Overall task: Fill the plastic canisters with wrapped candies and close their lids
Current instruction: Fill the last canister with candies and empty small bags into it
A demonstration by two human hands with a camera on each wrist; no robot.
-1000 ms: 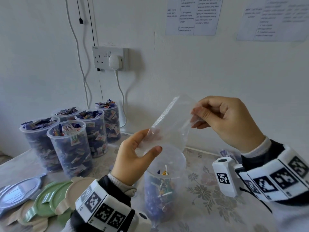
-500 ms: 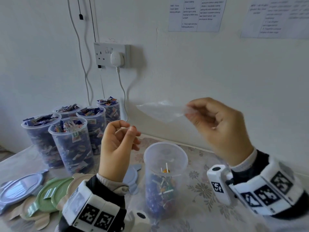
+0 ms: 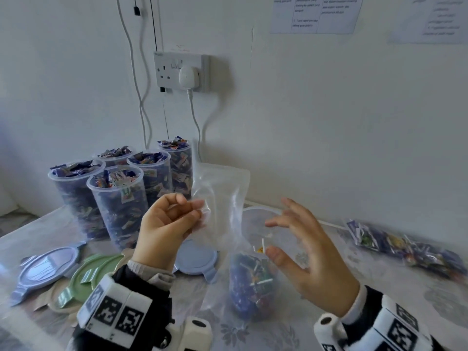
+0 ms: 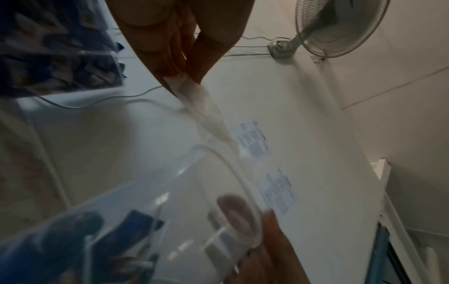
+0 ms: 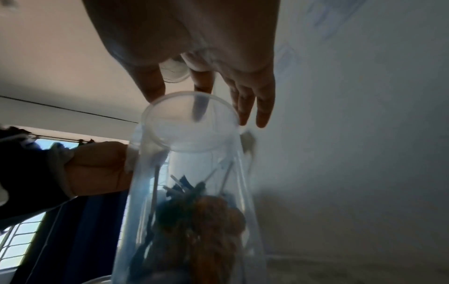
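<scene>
An empty clear plastic bag (image 3: pixel 220 198) hangs in front of me, pinched at its left edge by my left hand (image 3: pixel 200 212) between thumb and fingers. The left wrist view shows that pinch on the bag (image 4: pixel 206 107) by the left hand (image 4: pixel 184 76). Behind and below the bag stands an open clear canister (image 3: pixel 263 279), partly filled with wrapped candies and lollipop sticks. My right hand (image 3: pixel 274 238) is open with fingers spread, right beside the canister's rim, holding nothing. In the right wrist view its fingers (image 5: pixel 243 107) hover at the canister (image 5: pixel 192 123) mouth.
Several full, lidless canisters (image 3: pixel 119 206) stand at the back left by the wall. Loose lids lie at the left: blue (image 3: pixel 48 264), green (image 3: pixel 93 272), and another blue lid (image 3: pixel 197 257) beside the open canister. Sealed candy bags (image 3: pixel 405 247) lie at the right.
The bag passed from my right hand to my left. The right hand let go, opened and dropped beside the canister's rim; the bag now hangs lower, in front of the canister.
</scene>
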